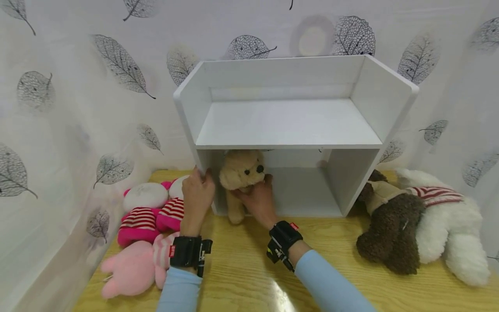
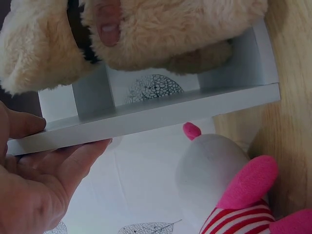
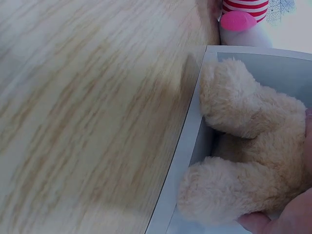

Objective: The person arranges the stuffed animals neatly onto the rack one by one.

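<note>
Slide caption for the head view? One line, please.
Left hand grips a white shelf's side panel; right hand holds a tan plush dog at the mouth of the lower compartment.

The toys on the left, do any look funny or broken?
I see nothing torn. The pink toy looks a bit odd: it lies with its head nearer us than its body, while the red-striped toys beside it have theirs farther away.

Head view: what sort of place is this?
Probably a tabletop set up for recording, though the wider room is out of view: leaf-print sheeting forms the backdrop, a white shelf stands on a wood-grain table, and plush toys lie on both sides.
</note>
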A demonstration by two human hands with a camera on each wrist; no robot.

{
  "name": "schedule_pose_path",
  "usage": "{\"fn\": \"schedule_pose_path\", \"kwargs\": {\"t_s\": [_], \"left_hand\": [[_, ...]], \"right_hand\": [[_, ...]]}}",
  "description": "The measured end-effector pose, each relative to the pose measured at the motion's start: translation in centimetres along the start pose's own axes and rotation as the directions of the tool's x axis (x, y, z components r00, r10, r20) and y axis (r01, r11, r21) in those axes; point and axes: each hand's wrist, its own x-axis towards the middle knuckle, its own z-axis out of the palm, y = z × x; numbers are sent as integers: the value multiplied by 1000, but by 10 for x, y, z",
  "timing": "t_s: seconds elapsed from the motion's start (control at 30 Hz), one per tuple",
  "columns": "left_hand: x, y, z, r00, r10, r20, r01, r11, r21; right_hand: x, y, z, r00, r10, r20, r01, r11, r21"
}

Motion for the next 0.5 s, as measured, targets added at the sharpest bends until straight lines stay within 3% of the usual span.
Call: {"fn": "schedule_pose_path", "kwargs": {"t_s": [0.5], "left_hand": [[-2,-3,-1,1000,5,13,-5,1000,-8]], "right_hand": [[22,-5,19,999,37,-8,-37,999,-25]]}}
